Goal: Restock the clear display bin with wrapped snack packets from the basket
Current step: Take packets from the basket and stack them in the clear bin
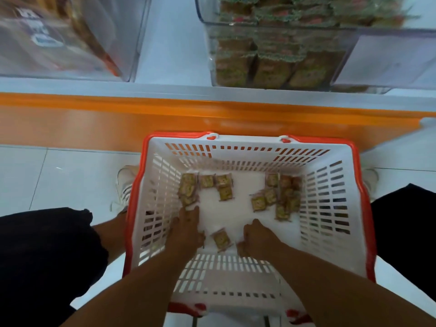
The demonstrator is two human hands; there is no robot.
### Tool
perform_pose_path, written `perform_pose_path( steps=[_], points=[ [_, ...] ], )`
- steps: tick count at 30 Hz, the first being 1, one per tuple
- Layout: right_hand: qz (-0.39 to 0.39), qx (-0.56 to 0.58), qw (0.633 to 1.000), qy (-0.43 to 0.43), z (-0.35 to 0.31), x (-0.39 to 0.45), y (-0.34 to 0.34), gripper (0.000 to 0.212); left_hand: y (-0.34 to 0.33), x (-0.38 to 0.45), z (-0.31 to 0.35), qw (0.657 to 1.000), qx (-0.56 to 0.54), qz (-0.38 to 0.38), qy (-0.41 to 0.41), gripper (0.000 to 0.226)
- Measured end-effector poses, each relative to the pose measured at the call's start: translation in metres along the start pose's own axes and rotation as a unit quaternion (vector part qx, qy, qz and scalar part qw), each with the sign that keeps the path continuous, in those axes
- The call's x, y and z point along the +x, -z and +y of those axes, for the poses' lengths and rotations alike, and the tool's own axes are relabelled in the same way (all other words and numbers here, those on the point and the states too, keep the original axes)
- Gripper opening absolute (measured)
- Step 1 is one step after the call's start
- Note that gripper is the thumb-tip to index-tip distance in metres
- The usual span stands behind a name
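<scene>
A white basket with an orange rim (335, 147) stands on the floor between my feet. Several wrapped snack packets lie on its bottom: a left cluster (187, 188), a right cluster (283, 197) and a lone packet (221, 239) near me. My left hand (186, 230) reaches into the basket, its fingertips touching the near edge of the left cluster. My right hand (257, 239) is down on the basket bottom just right of the lone packet, fingers curled under; what lies beneath them is hidden. The clear display bin (342, 31) on the shelf above holds stacked packets.
An orange shelf front (118, 119) runs across just beyond the basket. A second clear bin (113, 43) with other goods stands at upper left, blurred. A white label card (382, 60) fronts the display bin's right part. White floor tiles surround the basket.
</scene>
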State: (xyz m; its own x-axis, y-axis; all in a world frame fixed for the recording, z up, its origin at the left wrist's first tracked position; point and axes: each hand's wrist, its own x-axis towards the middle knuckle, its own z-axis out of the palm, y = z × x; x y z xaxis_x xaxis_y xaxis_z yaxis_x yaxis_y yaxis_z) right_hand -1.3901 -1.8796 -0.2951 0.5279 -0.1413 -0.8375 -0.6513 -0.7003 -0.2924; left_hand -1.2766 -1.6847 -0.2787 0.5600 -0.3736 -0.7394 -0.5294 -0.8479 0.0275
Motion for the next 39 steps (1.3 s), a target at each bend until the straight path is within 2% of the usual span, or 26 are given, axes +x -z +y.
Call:
perform_pose_path(
  steps=[2, 3, 6, 8, 10, 13, 18, 20, 22, 24, 26, 28, 30, 31, 35, 36, 39],
  points=[
    [0.010, 0.024, 0.999, 0.026, 0.001, 0.001, -0.003, 0.030, 0.002, 0.004, -0.003, 1.000, -0.029, 0.008, -0.006, 0.080],
    [0.011, 0.042, 0.999, 0.030, 0.000, 0.001, -0.005, 0.033, 0.000, 0.007, -0.005, 0.999, -0.038, 0.000, -0.008, 0.078],
    [0.004, 0.048, 0.998, 0.043, -0.002, 0.004, -0.010, 0.058, 0.001, 0.010, -0.005, 0.996, -0.063, -0.035, -0.045, 0.067],
    [-0.009, 0.057, 0.997, 0.044, -0.007, 0.007, -0.015, 0.075, -0.004, 0.011, -0.004, 0.993, -0.095, -0.033, -0.058, 0.063],
    [-0.010, 0.090, 0.995, 0.029, -0.014, 0.009, -0.018, 0.079, -0.007, 0.012, -0.004, 0.986, -0.153, -0.033, -0.058, 0.064],
    [-0.004, 0.126, 0.992, 0.012, -0.020, 0.011, -0.020, 0.074, -0.009, 0.015, -0.002, 0.962, -0.261, -0.047, -0.069, 0.065],
    [-0.023, 0.187, 0.982, 0.025, -0.039, 0.009, -0.013, 0.043, -0.011, 0.021, 0.001, 0.936, -0.347, -0.028, -0.058, 0.063],
    [-0.032, 0.230, 0.972, 0.036, -0.046, 0.010, -0.015, 0.034, -0.009, 0.025, 0.003, 0.917, -0.398, -0.016, -0.033, 0.056],
    [-0.041, 0.319, 0.947, 0.015, -0.050, 0.009, -0.016, 0.028, -0.004, 0.027, 0.004, 0.886, -0.464, -0.022, 0.002, 0.047],
    [-0.049, 0.404, 0.913, -0.014, -0.051, 0.010, -0.016, 0.024, -0.001, 0.030, 0.004, 0.833, -0.547, -0.063, 0.056, 0.040],
    [-0.051, 0.435, 0.898, -0.027, -0.050, 0.012, -0.016, 0.028, 0.000, 0.030, 0.002, 0.783, -0.605, -0.099, 0.103, 0.022],
    [-0.052, 0.454, 0.889, -0.034, -0.050, 0.013, -0.017, 0.041, 0.002, 0.026, 0.002, 0.771, -0.615, -0.134, 0.100, 0.010],
    [-0.076, 0.491, 0.866, -0.059, -0.048, 0.018, -0.018, 0.055, 0.001, 0.023, 0.002, 0.753, -0.633, -0.160, 0.077, 0.013],
    [-0.094, 0.502, 0.857, -0.065, -0.049, 0.020, -0.018, 0.055, 0.004, 0.021, 0.002, 0.748, -0.638, -0.167, 0.067, 0.015],
    [-0.123, 0.485, 0.864, -0.063, -0.052, 0.024, -0.018, 0.027, 0.012, 0.020, -0.001, 0.762, -0.612, -0.202, 0.065, 0.032],
    [-0.128, 0.488, 0.861, -0.064, -0.054, 0.023, -0.017, 0.027, 0.012, 0.019, -0.002, 0.755, -0.616, -0.209, 0.078, 0.035],
    [-0.130, 0.499, 0.855, -0.059, -0.055, 0.022, -0.015, 0.046, 0.007, 0.013, 0.000, 0.701, -0.672, -0.210, 0.111, 0.037]
  ],
)
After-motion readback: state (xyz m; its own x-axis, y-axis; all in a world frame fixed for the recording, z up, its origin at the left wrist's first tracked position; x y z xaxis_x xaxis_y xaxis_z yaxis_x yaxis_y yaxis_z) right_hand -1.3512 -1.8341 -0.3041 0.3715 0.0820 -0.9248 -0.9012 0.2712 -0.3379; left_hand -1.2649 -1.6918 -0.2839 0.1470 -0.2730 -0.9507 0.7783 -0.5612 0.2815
